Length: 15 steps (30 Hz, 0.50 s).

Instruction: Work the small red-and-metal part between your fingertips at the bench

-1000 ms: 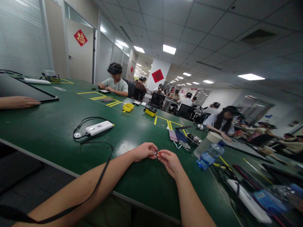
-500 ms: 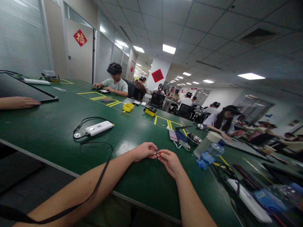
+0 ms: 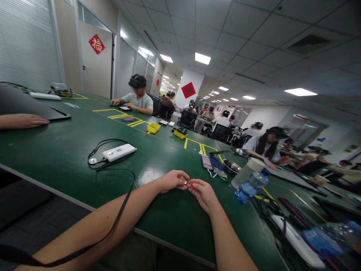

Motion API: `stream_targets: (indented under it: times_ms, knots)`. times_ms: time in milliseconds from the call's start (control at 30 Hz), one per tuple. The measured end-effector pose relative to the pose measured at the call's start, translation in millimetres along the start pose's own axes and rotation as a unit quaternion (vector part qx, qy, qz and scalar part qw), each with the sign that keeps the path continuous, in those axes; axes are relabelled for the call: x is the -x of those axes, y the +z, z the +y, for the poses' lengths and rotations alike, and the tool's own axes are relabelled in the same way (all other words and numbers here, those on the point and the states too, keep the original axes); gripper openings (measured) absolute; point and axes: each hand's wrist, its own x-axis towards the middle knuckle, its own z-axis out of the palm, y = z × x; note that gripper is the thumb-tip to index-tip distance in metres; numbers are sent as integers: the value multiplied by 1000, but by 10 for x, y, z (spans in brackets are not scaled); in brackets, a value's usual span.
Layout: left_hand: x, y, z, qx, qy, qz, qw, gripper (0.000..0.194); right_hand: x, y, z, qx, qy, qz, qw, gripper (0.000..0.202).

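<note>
I can see two bare hands holding tiny things over the green desk [image 3: 56, 150], to the right of the white power bank [image 3: 119, 151] and a bit nearer to the person. The left hand [image 3: 172, 181] has its fingers pinched on a little shiny bit [image 3: 185, 182]. The right hand [image 3: 205, 193] has its fingers pinched on a little orange bit [image 3: 191, 183]. The two bits sit right by each other between the hands, but they are so small that I can't tell if they touch. I think slow and gentle is best here. Hold each bit by its edge, so the fingers don't hide the spot where the bits face each other. Rest both wrists on the desk to stop any shaking. Watch the black cord [image 3: 17, 255] too: it runs from beside the white power bank over the left arm, so a big swing might tug it.
</note>
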Motion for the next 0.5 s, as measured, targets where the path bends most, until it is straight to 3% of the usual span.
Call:
stream_targets:
  times_ms: [500]
  knots:
    - [12,30,45,12,-34,25,999,25,-21,-28,15,-8,-14,-8,1000,15]
